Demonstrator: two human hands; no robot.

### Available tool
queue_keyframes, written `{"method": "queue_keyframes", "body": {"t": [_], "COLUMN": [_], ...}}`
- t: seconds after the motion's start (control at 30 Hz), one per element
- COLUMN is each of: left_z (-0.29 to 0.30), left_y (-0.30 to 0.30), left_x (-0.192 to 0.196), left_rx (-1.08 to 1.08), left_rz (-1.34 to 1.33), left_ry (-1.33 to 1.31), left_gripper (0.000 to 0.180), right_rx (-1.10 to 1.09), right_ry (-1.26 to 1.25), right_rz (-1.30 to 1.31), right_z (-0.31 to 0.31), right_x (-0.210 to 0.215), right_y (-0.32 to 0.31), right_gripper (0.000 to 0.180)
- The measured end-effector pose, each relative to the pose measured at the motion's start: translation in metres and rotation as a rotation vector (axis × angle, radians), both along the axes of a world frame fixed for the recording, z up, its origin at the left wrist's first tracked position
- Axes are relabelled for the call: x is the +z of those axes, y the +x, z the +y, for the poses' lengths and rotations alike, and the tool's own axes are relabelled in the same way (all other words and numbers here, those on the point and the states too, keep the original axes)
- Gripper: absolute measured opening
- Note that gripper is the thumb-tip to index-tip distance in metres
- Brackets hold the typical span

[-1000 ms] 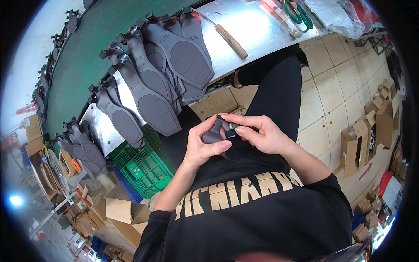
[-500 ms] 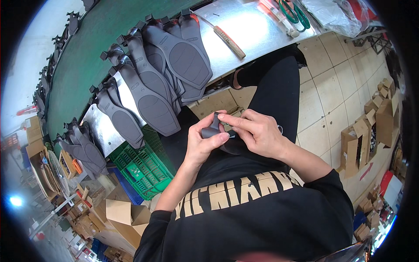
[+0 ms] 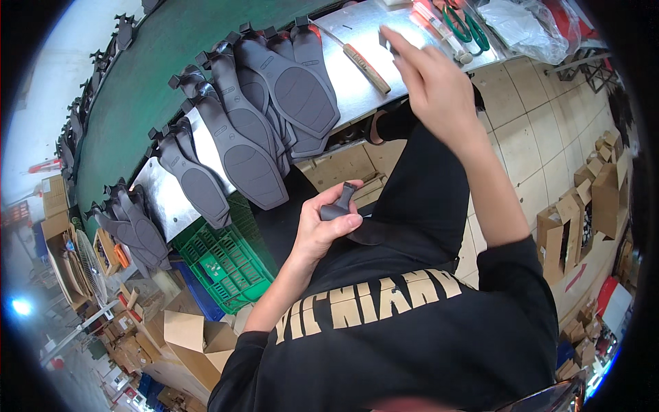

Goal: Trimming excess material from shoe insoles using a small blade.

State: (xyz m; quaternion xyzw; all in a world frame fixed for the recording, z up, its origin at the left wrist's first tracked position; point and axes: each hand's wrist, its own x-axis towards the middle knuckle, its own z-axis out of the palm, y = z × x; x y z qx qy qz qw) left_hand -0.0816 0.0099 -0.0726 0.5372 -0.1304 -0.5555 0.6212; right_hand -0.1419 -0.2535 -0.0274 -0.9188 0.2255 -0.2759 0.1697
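My left hand [image 3: 316, 226] is closed around the narrow heel end of a dark grey shoe sole [image 3: 338, 208], held over my lap. The rest of that sole reaches right against my black clothes. Raised over the metal tabletop, my right hand [image 3: 439, 89] has its fingers drawn together, with a small dark piece [image 3: 384, 41] at the fingertips, blurred. A tool with a wooden handle [image 3: 366, 69] lies left of this hand. Several more heeled shoe soles [image 3: 302, 96] lie overlapping along the table, their broad ends toward me.
Green-handled scissors [image 3: 468, 31] and clear plastic bags [image 3: 525, 27] lie at the table's far right. A green belt [image 3: 165, 55] runs behind the soles. Below the table edge stands a green plastic crate [image 3: 223, 268]. Cardboard boxes [image 3: 559, 233] stand on the tiled floor at right.
My right hand has left the sole and swung up and away over the metal table. My left hand keeps hold of the sole in nearly the same place.
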Motion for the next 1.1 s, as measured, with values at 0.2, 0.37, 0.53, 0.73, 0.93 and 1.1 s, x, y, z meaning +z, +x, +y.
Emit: {"method": "queue_keyframes", "body": {"t": [0.2,0.37,0.53,0.73,0.93,1.1], "left_z": [-0.001,-0.002,-0.004,-0.02,-0.023,-0.024], "left_y": [-0.004,-0.003,-0.001,-0.006,-0.008,-0.008], "left_x": [0.004,0.006,-0.002,-0.001,-0.003,-0.002], "left_rx": [0.028,0.085,0.173,0.172,0.175,0.199], "left_rz": [-0.032,-0.033,-0.202,-0.182,-0.175,-0.185], "left_ry": [-0.025,-0.066,-0.131,-0.192,-0.167,-0.142], "left_gripper": [0.065,0.076,0.096,0.099,0.088,0.086], "right_rx": [-0.121,-0.005,0.182,0.306,0.26,0.22], "right_ry": [-0.324,-0.358,0.974,1.785,1.938,2.048], "right_rz": [-0.144,-0.152,-0.243,-0.275,-0.166,-0.211], "right_z": [-0.063,-0.071,0.042,0.105,0.11,0.114], "right_x": [-0.039,-0.031,0.0,-0.056,-0.063,-0.061], "right_y": [0.072,0.068,-0.005,-0.039,-0.033,-0.032], "right_gripper": [0.028,0.024,0.014,0.03,0.034,0.035]}}
